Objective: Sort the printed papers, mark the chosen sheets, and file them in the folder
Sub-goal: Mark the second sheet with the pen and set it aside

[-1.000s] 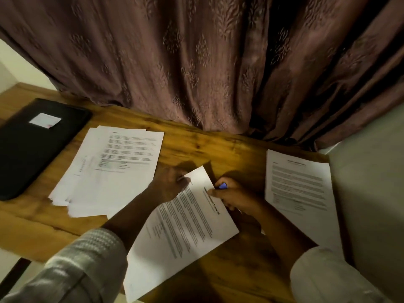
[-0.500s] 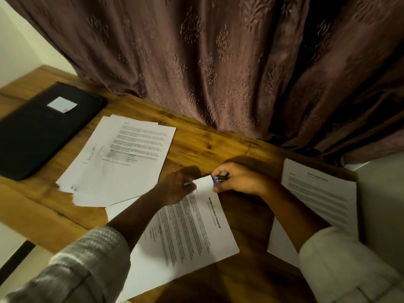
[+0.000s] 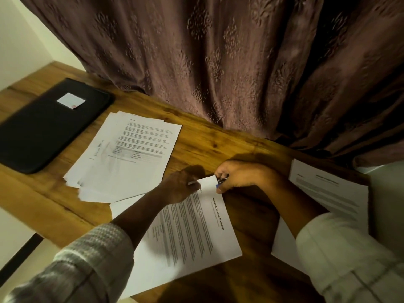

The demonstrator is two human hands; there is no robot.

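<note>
A printed sheet headed "Sample Education Transcript" (image 3: 192,237) lies turned sideways on the wooden table (image 3: 218,145) in front of me. My left hand (image 3: 181,186) pinches its far left corner with curled fingers. My right hand (image 3: 247,176) grips a pen (image 3: 222,180) whose blue-tipped end touches the sheet's far corner. A loose stack of printed papers (image 3: 131,154) lies to the left of the sheet. The closed black folder (image 3: 43,130), with a small white label, sits at the far left. Another printed sheet (image 3: 328,197) lies at the right, partly hidden under my right forearm.
A heavy brown patterned curtain (image 3: 218,62) hangs right behind the table's back edge. A pale wall or surface (image 3: 387,204) borders the table at the right. The table's front edge (image 3: 39,219) runs diagonally at the lower left, with floor beyond it.
My right hand with the pen moved up to the sheet's far corner. The view shifted left and down, so the folder and stack show more fully. My left hand stayed on the sheet.
</note>
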